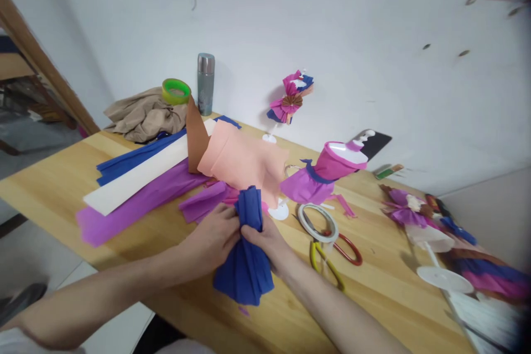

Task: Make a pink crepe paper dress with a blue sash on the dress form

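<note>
A pleated piece of blue crepe paper [249,271] is pinched at its middle, its lower end fanned out over the table's front part. My left hand [218,232] grips it from the left side, fingers closed around the gathered folds. From the right, my right hand [267,238] is closed on it too, thumb lying across the front. Behind the hands lie purple crepe strips [207,199] and a peach sheet [240,155]. Right of them stands a small mannequin [338,163] in a pink and purple paper dress with a blue sash.
White tape [305,221], yellow-handled pliers [316,260] and red-handled scissors [352,254] lie right of my hands. Another dressed mannequin [292,100], a flask [206,86] and green tape [166,91] stand at the back. More paper-dressed figures [409,207] are at right.
</note>
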Tool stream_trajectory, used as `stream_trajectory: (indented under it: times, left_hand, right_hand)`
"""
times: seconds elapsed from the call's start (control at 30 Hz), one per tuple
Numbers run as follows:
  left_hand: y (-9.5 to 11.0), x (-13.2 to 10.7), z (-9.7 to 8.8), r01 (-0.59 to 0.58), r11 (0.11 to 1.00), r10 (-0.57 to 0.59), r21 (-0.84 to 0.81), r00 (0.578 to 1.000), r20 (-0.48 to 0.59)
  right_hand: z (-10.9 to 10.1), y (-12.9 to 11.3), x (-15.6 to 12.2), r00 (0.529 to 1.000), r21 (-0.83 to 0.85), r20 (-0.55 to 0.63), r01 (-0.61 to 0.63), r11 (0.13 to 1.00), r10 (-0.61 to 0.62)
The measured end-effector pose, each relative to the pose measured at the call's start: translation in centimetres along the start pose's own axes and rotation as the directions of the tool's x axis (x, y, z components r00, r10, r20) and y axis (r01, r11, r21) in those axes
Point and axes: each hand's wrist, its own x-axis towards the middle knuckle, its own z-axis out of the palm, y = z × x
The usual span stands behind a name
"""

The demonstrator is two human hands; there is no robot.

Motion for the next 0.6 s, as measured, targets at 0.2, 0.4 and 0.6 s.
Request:
stream_trajectory:
  times: [0.2, 0.4, 0.6]
  left_hand:
    - [-0.8, 0.1, -2.9, 0.014, 0.989, 0.010, 0.149, 0.987, -0.159]
    - [-4.5, 1.4, -5.4, 0.369, 0.866, -0.301, 0.338, 0.924, -0.238]
    - [-5.7, 2.2, -6.4, 0.356, 0.932, -0.331, 0.061, 0.910, -0.248]
  right_hand:
    - [-0.6, -1.4, 0.2, 0.998, -0.015, -0.055, -0.021, 1.000, 0.020]
    - [-0.5, -2.0, 0.0, 0.998, 0.107, 0.005, -0.064, 0.992, 0.064]
    - [0.5, -1.8, -0.8, 0.976, -0.086, 0.183, -0.107, 0.991, 0.122]
